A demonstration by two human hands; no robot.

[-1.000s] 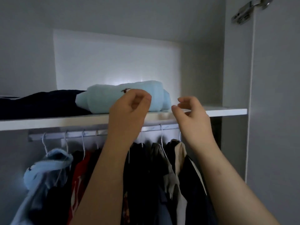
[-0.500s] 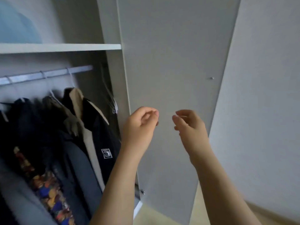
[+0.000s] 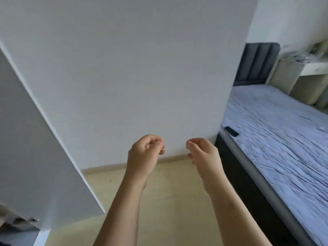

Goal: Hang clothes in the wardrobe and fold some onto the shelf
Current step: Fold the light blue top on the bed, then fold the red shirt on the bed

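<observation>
Now, the wardrobe door (image 3: 35,148) stands open at far left, its edge slanting down. Just right of it, left hand (image 3: 143,155) and right hand (image 3: 204,155) hover side by side, fingers loosely curled, gripping nothing. Behind them is a wall (image 3: 133,68), with the bed (image 3: 284,130) on the right.

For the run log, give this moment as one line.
left hand: loosely curled, empty | right hand: loosely curled, empty | view: wardrobe door left, bed right
</observation>
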